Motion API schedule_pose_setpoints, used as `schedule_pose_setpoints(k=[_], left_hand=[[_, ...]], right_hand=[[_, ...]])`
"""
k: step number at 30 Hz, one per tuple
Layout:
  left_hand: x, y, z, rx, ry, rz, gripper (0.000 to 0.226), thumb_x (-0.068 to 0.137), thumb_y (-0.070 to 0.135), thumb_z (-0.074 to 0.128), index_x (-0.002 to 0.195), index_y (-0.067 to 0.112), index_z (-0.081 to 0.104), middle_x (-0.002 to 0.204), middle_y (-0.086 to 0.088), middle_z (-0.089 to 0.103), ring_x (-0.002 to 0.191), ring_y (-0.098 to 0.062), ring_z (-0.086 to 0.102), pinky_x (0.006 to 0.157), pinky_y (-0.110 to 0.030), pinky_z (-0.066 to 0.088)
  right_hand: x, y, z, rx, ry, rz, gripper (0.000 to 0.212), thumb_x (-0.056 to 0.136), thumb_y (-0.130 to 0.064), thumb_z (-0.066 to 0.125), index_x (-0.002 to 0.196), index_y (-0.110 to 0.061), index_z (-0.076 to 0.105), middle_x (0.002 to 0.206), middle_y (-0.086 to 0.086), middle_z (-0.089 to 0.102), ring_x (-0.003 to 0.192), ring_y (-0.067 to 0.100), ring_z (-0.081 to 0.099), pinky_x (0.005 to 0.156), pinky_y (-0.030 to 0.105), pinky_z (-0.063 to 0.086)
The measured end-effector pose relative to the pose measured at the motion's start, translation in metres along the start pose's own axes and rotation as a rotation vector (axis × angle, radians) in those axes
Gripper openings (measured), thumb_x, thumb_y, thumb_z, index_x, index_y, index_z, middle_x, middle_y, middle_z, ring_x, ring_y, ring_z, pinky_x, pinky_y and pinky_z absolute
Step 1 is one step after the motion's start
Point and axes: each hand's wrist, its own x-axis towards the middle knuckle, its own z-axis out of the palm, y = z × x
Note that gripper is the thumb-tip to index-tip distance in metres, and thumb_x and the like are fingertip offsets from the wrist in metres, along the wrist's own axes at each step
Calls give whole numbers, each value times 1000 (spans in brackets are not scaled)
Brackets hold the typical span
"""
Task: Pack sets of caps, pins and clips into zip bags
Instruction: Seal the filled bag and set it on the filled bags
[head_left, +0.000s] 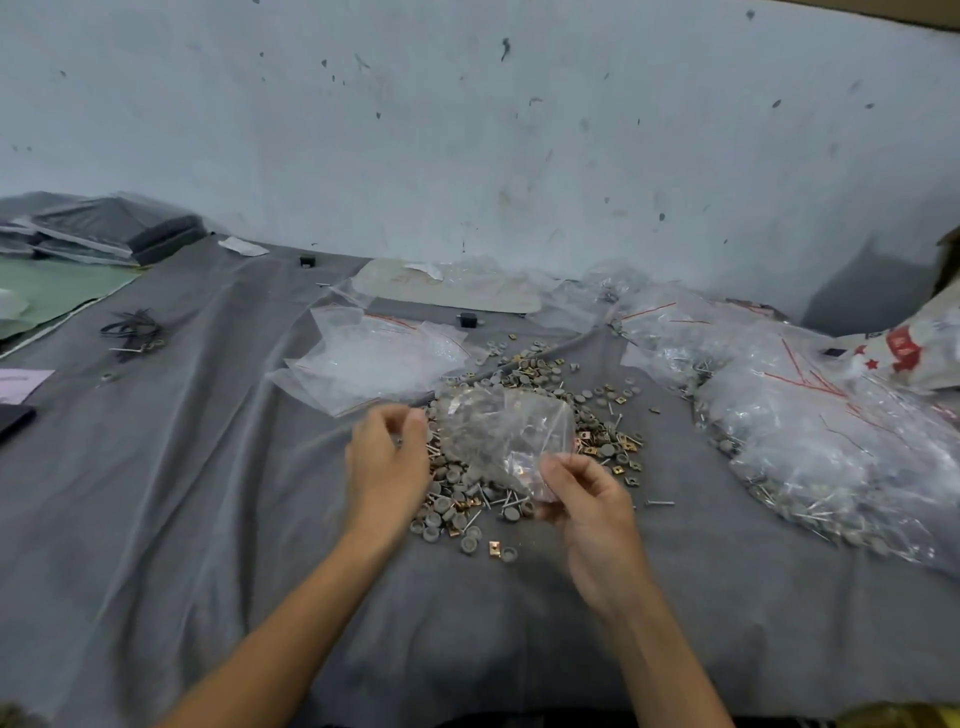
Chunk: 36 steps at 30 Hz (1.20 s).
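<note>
Grey cloth (218, 493), loose parts (524, 374) — right hand (592, 525) pinches zip bag (498, 431)

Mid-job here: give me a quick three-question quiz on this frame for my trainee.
1. Multiple choice: what do the left hand and the right hand hold between them?
A) a clear zip bag
B) a black cable tie
C) a pink paper sheet

2. True or false: the heap of filled bags lies to the person's left of the loose parts.

3. Fill in: the loose caps, pins and clips lie on a ____ cloth.

Key:
1. A
2. False; the filled bags lie to the right.
3. grey
</note>
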Motion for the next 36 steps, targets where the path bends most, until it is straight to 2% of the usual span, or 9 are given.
schedule_pose_setpoints(k=[2,5,11,16,19,24,29,32,36], left_hand=[[-13,10,-1,55,124,162,13,91,52,54,90,39,54,95,18,57,94,-8,50,78,-19,38],[-28,27,8,7,-291,207,42,75,76,63,97,41,58,86,15,62,76,-2,57,65,-20,45],[-28,44,7,-76,-413,222,15,86,26,61,73,23,67,67,6,66,64,-13,60,67,-40,51],[-26,47,-2,13,-360,163,28,89,15,53,68,23,69,64,7,68,57,-8,58,57,-29,44],[-28,48,-3,149,-316,172,24,89,23,57,66,19,63,56,10,59,54,-9,50,56,-31,38],[-25,52,-7,-7,-505,21,24,91,7,50,79,15,69,71,2,70,63,-12,59,58,-29,46],[-9,42,-19,-398,-717,-258,23,98,9,56,100,18,77,79,-2,71,67,-12,64,60,-24,52],[-4,41,-16,-513,-646,-318,22,96,15,65,117,8,63,76,1,72,62,-9,64,53,-24,55],[-7,38,-13,-477,-560,-217,26,93,12,69,102,19,46,77,-4,72,55,-13,65,45,-19,48]], right_hand=[[-2,-1,2,-88,20,-55,14,85,-12,75,89,-6,63,78,6,63,62,13,55,58,27,50],[-6,0,9,-294,-23,-162,12,91,-9,73,87,-5,63,75,4,64,66,11,59,58,26,54],[-18,-7,15,-528,-121,-251,5,96,-17,70,99,-18,73,86,2,75,78,16,72,70,41,63],[-29,-10,18,-983,37,-561,10,92,-32,70,84,-27,66,73,-14,67,73,4,64,64,19,49],[-32,-8,25,-1139,94,-670,20,89,-29,73,87,-27,53,76,-13,61,69,7,58,65,27,47],[-38,-10,27,-974,-160,-625,22,90,-36,68,106,-33,55,92,-16,68,84,-1,63,75,13,46],[-20,-28,-3,-957,77,-442,55,93,-48,65,143,-37,46,146,-7,44,134,7,39,110,30,35],[-14,-35,-4,-259,43,61,34,99,-24,65,131,-22,55,113,2,74,99,15,69,79,27,56],[-9,-32,-10,-162,123,41,11,99,-10,64,109,-14,62,84,9,73,61,12,61,55,23,48]])
